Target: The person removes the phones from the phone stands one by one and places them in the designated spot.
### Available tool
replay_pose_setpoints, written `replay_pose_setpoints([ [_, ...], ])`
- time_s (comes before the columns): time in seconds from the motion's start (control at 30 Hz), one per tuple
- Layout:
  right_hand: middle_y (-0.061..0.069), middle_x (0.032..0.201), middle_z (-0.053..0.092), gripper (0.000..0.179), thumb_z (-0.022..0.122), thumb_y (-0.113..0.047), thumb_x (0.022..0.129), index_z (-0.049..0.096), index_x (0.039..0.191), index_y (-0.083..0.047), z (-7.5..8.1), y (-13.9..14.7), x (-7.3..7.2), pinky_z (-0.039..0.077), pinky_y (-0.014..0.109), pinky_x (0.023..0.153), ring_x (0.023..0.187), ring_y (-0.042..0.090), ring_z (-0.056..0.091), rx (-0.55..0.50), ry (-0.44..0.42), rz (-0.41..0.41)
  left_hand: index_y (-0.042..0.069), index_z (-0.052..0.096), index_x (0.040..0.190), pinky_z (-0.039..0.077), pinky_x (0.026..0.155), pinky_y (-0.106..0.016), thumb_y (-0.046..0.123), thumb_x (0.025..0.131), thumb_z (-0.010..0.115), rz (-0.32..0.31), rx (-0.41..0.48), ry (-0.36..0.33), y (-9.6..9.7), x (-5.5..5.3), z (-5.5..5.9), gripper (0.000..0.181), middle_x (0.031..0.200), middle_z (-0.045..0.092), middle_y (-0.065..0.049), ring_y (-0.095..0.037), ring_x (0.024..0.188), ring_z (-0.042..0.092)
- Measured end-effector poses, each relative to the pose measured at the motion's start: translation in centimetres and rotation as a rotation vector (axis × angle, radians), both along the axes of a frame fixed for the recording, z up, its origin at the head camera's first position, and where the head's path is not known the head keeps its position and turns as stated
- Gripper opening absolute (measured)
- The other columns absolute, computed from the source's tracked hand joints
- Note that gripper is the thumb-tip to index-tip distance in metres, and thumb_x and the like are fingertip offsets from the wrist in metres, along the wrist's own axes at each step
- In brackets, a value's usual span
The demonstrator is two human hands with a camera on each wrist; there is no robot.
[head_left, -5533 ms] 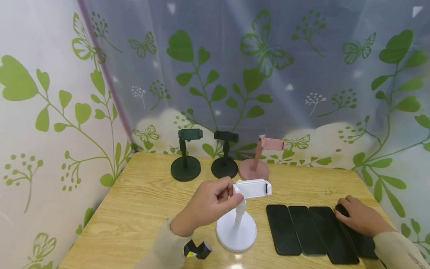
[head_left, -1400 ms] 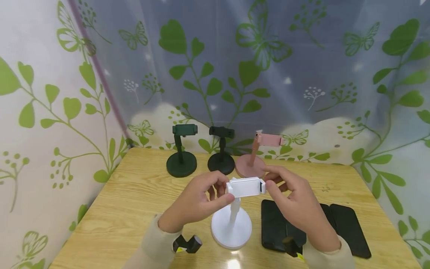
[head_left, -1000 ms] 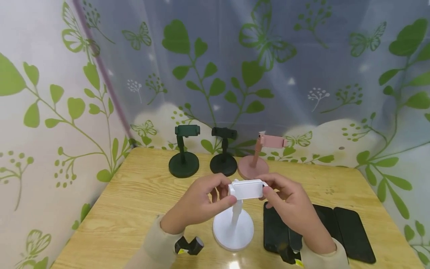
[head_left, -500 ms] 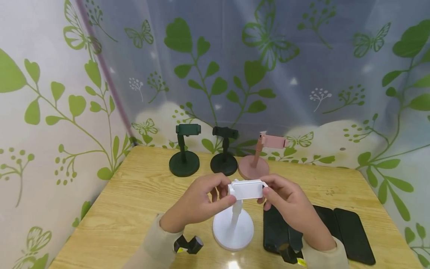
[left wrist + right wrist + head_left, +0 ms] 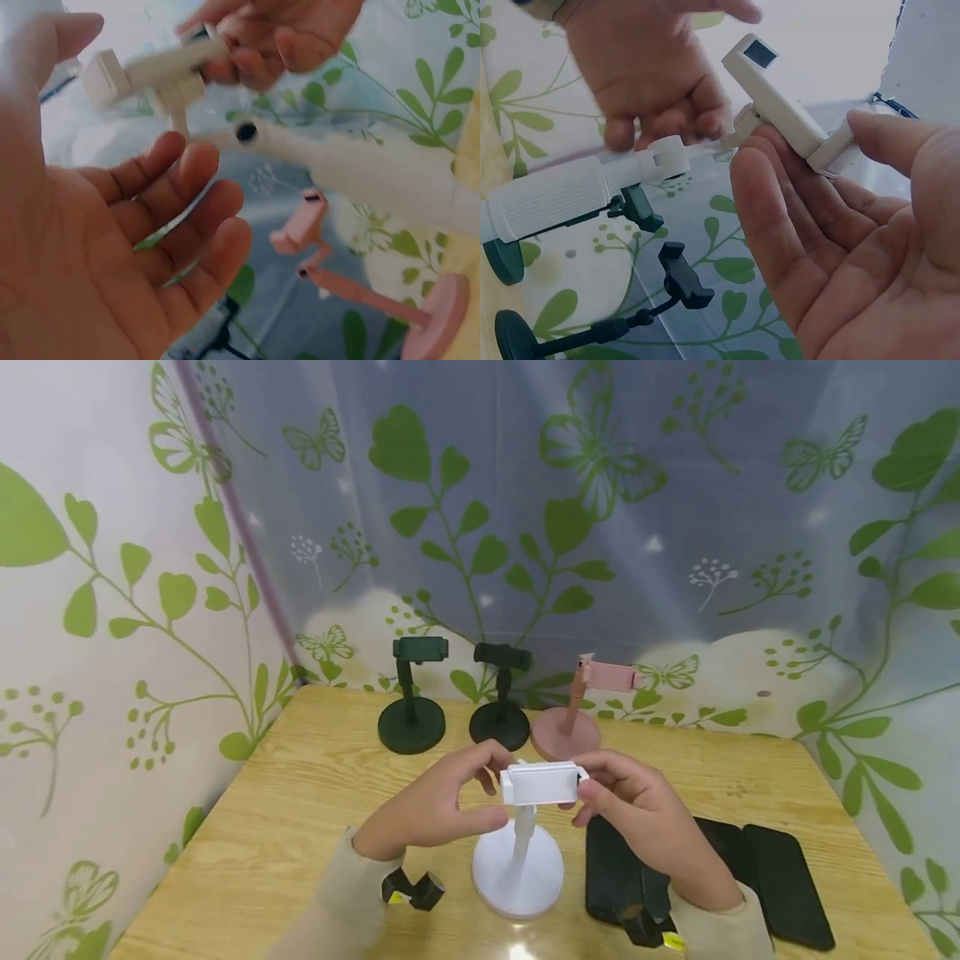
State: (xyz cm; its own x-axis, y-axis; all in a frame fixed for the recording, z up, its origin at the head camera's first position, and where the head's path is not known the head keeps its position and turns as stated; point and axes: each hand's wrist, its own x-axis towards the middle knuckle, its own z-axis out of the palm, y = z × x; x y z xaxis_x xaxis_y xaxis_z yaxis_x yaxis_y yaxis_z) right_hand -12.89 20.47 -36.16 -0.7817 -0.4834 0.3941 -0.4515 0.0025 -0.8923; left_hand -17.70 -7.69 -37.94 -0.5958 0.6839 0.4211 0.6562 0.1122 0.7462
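Observation:
A white phone stand [image 5: 519,878] rises from a round base at the table's front, its phone clamp [image 5: 542,783] facing up toward me. My right hand [image 5: 637,810] pinches the clamp's right end between thumb and fingers; the right wrist view has the thumb [image 5: 892,142] against that end and the fingers behind it. Beside the clamp's left end is my left hand [image 5: 431,802], fingers spread and relaxed. In the left wrist view its palm [image 5: 82,247] faces the stand, with a gap between thumb and clamp [image 5: 165,69].
Green [image 5: 412,727], black [image 5: 500,727] and pink [image 5: 566,733] phone stands line the table's back. Several dark phones [image 5: 787,885] lie at the right, partly under my right hand and wrist. A leaf-patterned curtain [image 5: 480,527] closes off the back and left.
My right hand has come from the phones at the right to the clamp's right end. In the last half second my left hand has let go of the left end, and the clamp has shifted slightly left.

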Motion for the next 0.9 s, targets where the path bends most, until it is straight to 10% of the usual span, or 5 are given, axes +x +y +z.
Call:
replay_pose_setpoints([
  [0.33,0.001,0.107,0.069,0.027,0.046,0.004,0.108,0.058,0.132,0.006,-0.2,-1.5,-0.1,0.060,0.031,0.080,0.093,0.014,0.070,-0.100,0.048,0.080,0.028,0.056,0.143,0.047,0.107,-0.037,0.034,0.095,0.078,0.041,-0.179,-0.190,0.2,-0.5,-3.0,0.053,0.135,0.061,0.018,-0.007,0.123,0.058],
  [0.67,-0.004,0.112,0.068,0.027,0.046,0.001,0.108,0.060,0.132,0.002,0.7,-2.4,-0.2,0.060,0.029,0.080,0.091,0.013,0.068,-0.084,0.071,0.005,0.020,0.062,0.138,0.057,0.091,-0.034,0.023,0.098,0.075,0.185,0.113,-0.113,2.6,0.8,-5.4,0.042,0.123,0.069,0.005,-0.012,0.105,0.066],
  [0.9,-0.002,0.110,0.068,0.026,0.045,-0.001,0.110,0.058,0.131,0.005,2.9,-1.7,-0.9,0.060,0.029,0.081,0.089,0.015,0.068,-0.077,0.090,-0.091,0.016,0.061,0.131,0.058,0.087,-0.033,0.022,0.100,0.072,0.248,0.177,-0.132,3.7,0.5,-4.5,0.033,0.111,0.066,0.001,-0.013,0.099,0.066],
])
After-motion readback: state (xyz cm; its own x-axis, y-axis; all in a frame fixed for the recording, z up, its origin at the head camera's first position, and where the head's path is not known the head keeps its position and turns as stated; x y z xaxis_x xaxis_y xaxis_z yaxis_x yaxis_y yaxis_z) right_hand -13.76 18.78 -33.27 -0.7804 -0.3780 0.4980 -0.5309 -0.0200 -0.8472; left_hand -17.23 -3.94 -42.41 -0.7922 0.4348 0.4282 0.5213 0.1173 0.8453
